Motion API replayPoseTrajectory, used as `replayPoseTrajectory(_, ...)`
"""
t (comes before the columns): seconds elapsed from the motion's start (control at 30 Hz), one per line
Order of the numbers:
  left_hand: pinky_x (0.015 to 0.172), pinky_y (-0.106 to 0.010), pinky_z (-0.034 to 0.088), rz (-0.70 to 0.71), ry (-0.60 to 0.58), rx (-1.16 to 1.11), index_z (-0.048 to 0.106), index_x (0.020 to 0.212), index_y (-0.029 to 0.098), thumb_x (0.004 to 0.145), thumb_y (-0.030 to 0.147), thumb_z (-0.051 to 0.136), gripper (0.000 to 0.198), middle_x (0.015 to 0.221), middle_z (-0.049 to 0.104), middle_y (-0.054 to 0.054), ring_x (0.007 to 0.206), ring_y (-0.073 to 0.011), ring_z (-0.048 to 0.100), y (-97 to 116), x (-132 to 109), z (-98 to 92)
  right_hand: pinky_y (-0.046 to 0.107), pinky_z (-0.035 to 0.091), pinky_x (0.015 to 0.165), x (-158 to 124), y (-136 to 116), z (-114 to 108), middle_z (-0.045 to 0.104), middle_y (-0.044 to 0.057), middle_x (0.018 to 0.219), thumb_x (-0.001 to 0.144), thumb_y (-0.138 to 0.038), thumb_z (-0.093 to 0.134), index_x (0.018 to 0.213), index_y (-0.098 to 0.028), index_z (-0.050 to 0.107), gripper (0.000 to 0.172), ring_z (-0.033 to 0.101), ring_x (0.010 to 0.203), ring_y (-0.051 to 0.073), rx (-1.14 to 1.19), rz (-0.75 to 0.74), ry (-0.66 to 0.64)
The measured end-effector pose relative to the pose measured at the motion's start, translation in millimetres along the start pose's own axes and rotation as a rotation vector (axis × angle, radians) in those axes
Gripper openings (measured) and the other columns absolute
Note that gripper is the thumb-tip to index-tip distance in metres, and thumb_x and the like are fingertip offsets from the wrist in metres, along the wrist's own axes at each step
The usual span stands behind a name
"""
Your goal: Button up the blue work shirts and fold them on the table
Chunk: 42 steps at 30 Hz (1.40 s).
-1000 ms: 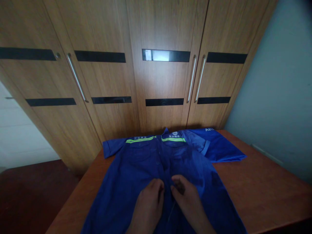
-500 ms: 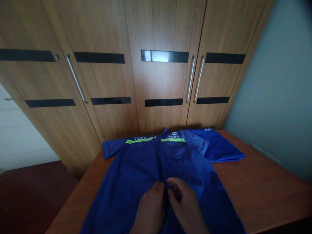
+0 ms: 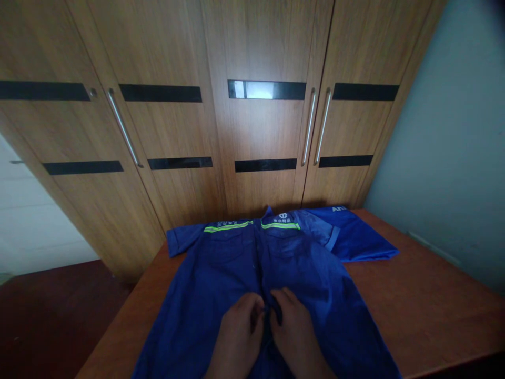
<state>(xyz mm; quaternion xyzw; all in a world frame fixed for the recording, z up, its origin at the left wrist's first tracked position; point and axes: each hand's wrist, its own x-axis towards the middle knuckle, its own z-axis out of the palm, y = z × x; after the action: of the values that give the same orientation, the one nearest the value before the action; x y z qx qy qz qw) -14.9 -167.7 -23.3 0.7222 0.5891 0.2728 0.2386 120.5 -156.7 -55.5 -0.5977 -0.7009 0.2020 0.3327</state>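
A dark blue short-sleeved work shirt (image 3: 213, 284) lies spread out with its front up, its collar toward the wardrobe. Bright yellow-green strips and white lettering cross its chest. Over the lower part of the front opening, my left hand (image 3: 240, 331) pinches one edge of the shirt between curled fingers. Close beside it, my right hand (image 3: 294, 329) is closed on the other edge of the opening, thumb and fingers bent together. The fingertips of both hands nearly meet at the placket, and any button between them is too dark to make out.
A reddish-brown wooden table (image 3: 426, 310) carries the shirt. A folded brighter blue cloth (image 3: 363, 239) with white letters lies partly under the shirt's right sleeve. Behind stands a wooden wardrobe (image 3: 268, 131) with metal handles. A pale wall (image 3: 445, 173) rises at the right.
My left hand has turned, so its thumb and fingertips now show at the opening. The right hand's fingers have shifted slightly along the edge. The shirt lies nearly as before.
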Motion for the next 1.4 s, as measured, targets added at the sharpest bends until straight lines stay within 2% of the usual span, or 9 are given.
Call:
replayPoseTrajectory(0.2,0.071,-0.025,0.044,0.022,0.000,0.083,0.059,0.087,0.021,0.082,0.006,0.039,0.026,0.087,0.064,-0.003,0.077,-0.0156,0.062,4,0,2.7,0.030,0.052,0.082,1,0,-7,0.071,0.005,0.093,0.073,-0.008,0.047,0.101,-0.019,0.068,0.037,0.068,0.088,0.019,0.397,0.077,-0.073)
replayPoseTrajectory(0.3,0.071,-0.025,0.044,0.034,-0.007,0.100,0.059,0.087,0.021,0.084,0.007,0.039,0.025,0.086,0.064,-0.003,0.077,-0.0158,0.062,4,0,5.3,0.032,0.052,0.086,-1,5,-10,0.072,0.006,0.095,0.074,-0.014,0.049,0.099,-0.017,0.068,0.031,0.068,0.093,0.020,0.550,0.140,-0.045)
replayPoseTrajectory(0.57,0.074,-0.024,0.045,0.087,0.015,0.040,0.060,0.087,0.022,0.087,0.008,0.037,0.027,0.086,0.064,-0.002,0.080,-0.0149,0.063,-1,-3,8.5,0.035,0.049,0.093,-3,4,-14,0.071,0.009,0.108,0.080,-0.023,0.054,0.103,-0.018,0.068,0.027,0.065,0.102,0.021,0.665,0.161,-0.064)
replayPoseTrajectory(0.73,0.071,-0.024,0.044,0.080,0.033,-0.030,0.061,0.082,0.021,0.086,0.009,0.038,0.027,0.081,0.065,-0.002,0.076,-0.0149,0.063,-2,-1,8.3,0.030,0.051,0.076,-3,3,-18,0.071,0.007,0.089,0.092,-0.038,0.043,0.104,-0.018,0.068,0.034,0.066,0.082,0.019,0.687,0.075,-0.125)
replayPoseTrajectory(0.83,0.072,-0.026,0.045,0.039,0.041,-0.126,0.062,0.081,0.021,0.084,0.012,0.040,0.024,0.080,0.066,-0.002,0.076,-0.0159,0.063,-5,2,8.8,0.028,0.050,0.071,-2,5,-17,0.068,0.005,0.078,0.094,-0.035,0.039,0.102,-0.018,0.068,0.034,0.064,0.073,0.017,0.656,0.061,-0.142)
replayPoseTrajectory(1.0,0.067,-0.024,0.045,-0.076,0.029,-0.375,0.062,0.080,0.020,0.077,0.016,0.046,0.017,0.074,0.065,-0.001,0.071,-0.0160,0.062,-15,6,12.2,0.027,0.048,0.074,2,4,-15,0.066,0.004,0.090,0.082,-0.014,0.050,0.092,-0.021,0.068,0.022,0.062,0.082,0.017,0.423,-0.044,-0.045)
replayPoseTrajectory(1.17,0.066,-0.026,0.048,-0.170,-0.014,-0.678,0.060,0.076,0.019,0.073,0.025,0.052,0.011,0.073,0.063,-0.001,0.072,-0.0174,0.061,-16,7,11.0,0.026,0.046,0.073,0,-2,-12,0.062,0.003,0.086,0.080,-0.007,0.049,0.088,-0.021,0.064,0.022,0.060,0.080,0.017,0.222,-0.090,-0.013)
replayPoseTrajectory(1.33,0.070,-0.029,0.050,-0.264,-0.027,-0.804,0.062,0.080,0.018,0.074,0.046,0.062,0.029,0.078,0.064,-0.003,0.078,-0.0195,0.061,-10,8,5.6,0.028,0.045,0.077,-5,-4,-11,0.062,0.003,0.091,0.082,-0.005,0.046,0.090,-0.023,0.063,0.026,0.061,0.085,0.018,0.096,-0.153,0.011)
replayPoseTrajectory(1.4,0.066,-0.026,0.047,-0.263,0.011,-0.776,0.061,0.077,0.018,0.072,0.047,0.065,0.030,0.073,0.060,0.000,0.073,-0.0173,0.058,-10,9,6.2,0.028,0.045,0.077,-6,-5,-11,0.062,0.003,0.090,0.083,-0.007,0.047,0.089,-0.023,0.063,0.025,0.061,0.084,0.018,0.058,-0.163,0.018)
